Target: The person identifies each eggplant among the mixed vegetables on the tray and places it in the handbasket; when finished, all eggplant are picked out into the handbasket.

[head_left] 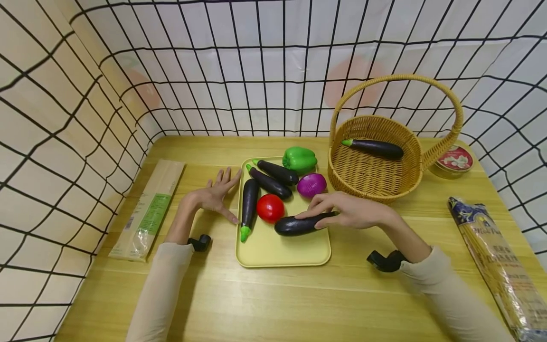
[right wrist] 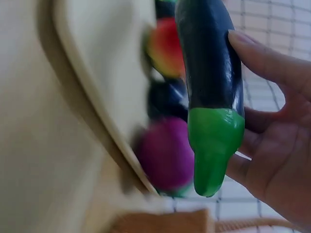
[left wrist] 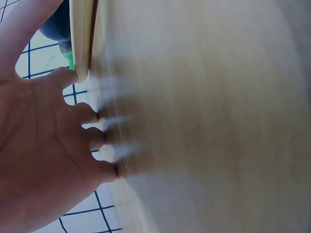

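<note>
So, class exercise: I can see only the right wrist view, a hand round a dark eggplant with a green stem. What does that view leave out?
Observer: The head view shows the right hand holding that eggplant low over the yellow tray.
Operator: And the other hand?
Observer: The left hand lies spread on the wooden table, touching the tray's left edge.
Operator: Anything beyond the tray?
Observer: A wicker basket stands to its right, with one eggplant in the basket.
</note>
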A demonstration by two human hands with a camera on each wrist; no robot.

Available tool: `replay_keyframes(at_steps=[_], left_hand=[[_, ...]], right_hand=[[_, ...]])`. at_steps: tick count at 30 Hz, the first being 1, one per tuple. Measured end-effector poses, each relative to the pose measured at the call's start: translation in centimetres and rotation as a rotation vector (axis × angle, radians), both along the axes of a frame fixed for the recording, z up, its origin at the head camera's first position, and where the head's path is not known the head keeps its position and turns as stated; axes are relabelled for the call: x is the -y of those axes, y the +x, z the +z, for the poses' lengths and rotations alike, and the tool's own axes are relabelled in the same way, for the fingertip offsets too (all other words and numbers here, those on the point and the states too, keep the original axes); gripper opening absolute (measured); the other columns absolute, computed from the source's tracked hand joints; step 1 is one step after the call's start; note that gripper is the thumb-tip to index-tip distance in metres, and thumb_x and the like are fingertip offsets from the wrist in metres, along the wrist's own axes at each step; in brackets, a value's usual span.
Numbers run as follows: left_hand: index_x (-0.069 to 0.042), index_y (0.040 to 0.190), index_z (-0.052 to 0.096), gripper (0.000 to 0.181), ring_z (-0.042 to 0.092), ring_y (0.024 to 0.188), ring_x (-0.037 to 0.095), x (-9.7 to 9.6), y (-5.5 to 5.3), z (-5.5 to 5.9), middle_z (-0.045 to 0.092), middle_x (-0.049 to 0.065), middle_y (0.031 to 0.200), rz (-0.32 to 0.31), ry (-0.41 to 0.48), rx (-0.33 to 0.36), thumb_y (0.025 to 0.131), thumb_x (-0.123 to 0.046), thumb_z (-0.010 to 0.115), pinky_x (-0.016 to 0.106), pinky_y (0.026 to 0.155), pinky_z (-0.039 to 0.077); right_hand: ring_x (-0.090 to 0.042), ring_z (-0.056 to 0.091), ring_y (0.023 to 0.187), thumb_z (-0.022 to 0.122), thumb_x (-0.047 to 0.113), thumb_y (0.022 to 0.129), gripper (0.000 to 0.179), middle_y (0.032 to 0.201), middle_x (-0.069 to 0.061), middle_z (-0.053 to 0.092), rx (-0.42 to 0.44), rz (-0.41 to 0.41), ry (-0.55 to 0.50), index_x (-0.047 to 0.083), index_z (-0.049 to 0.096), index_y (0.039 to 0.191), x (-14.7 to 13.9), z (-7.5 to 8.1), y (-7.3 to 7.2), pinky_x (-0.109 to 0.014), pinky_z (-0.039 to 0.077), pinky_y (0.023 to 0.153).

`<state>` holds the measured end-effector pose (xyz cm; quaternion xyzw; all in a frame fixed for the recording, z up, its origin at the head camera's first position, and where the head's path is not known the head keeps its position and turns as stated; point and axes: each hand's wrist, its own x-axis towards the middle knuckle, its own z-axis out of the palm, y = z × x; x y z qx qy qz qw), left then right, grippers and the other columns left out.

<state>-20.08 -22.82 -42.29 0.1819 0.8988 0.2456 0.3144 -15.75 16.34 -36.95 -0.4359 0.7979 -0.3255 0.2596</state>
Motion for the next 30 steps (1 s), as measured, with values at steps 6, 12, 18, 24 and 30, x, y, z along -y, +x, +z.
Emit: replay_keyframes(at_steps=[6, 12, 18, 24, 30], left_hand=[[-0.019, 0.165, -0.017, 0.148, -0.036, 0.153, 0.042, 0.1, 0.0, -0.1, -0.035, 0.023, 0.165, 0.004, 0.010, 0.000, 0.071, -0.041, 0.096, 0.071, 0.122, -0.017], [-0.019, 0.165, -0.017, 0.148, -0.036, 0.153, 0.042, 0.2, 0.0, -0.2, -0.035, 0.022, 0.165, 0.002, 0.011, -0.002, 0.072, -0.041, 0.095, 0.071, 0.121, -0.017], [-0.019, 0.165, -0.017, 0.148, -0.035, 0.153, 0.042, 0.0, -0.1, -0.2, -0.034, 0.022, 0.166, -0.003, 0.001, -0.008, 0.071, -0.041, 0.096, 0.070, 0.122, -0.016], [-0.019, 0.165, -0.017, 0.148, -0.035, 0.154, 0.041, 0.0, -0.2, -0.1, -0.034, 0.022, 0.166, -0.001, 0.000, -0.009, 0.072, -0.040, 0.096, 0.070, 0.123, -0.016], [-0.019, 0.165, -0.017, 0.148, -0.035, 0.153, 0.041, 0.1, -0.1, -0.1, -0.035, 0.022, 0.166, 0.003, 0.001, -0.002, 0.072, -0.040, 0.095, 0.070, 0.123, -0.017]], right_hand=[[-0.016, 0.059, 0.113, 0.068, 0.021, 0.101, 0.040, 0.128, 0.003, 0.067, -0.121, -0.106, 0.017, 0.034, 0.067, 0.139, -3.0, 3.3, -1.9, -0.034, 0.050, 0.096], [-0.012, 0.057, 0.110, 0.067, 0.016, 0.101, 0.040, 0.124, 0.004, 0.067, -0.170, -0.244, -0.010, 0.031, 0.068, 0.139, -5.7, 5.7, -3.7, -0.027, 0.048, 0.090], [-0.013, 0.053, 0.104, 0.066, 0.014, 0.102, 0.040, 0.125, 0.000, 0.066, -0.161, -0.368, 0.017, 0.028, 0.068, 0.139, -8.0, 6.9, -5.0, -0.026, 0.043, 0.082], [-0.017, 0.048, 0.092, 0.067, 0.018, 0.102, 0.040, 0.124, -0.006, 0.067, -0.150, -0.458, 0.121, 0.028, 0.066, 0.141, -10.0, 6.6, -7.2, -0.028, 0.038, 0.072], [-0.019, 0.045, 0.083, 0.066, 0.022, 0.103, 0.042, 0.122, -0.013, 0.066, -0.068, -0.525, 0.226, 0.025, 0.062, 0.145, -11.0, 5.5, -9.5, -0.030, 0.037, 0.066]])
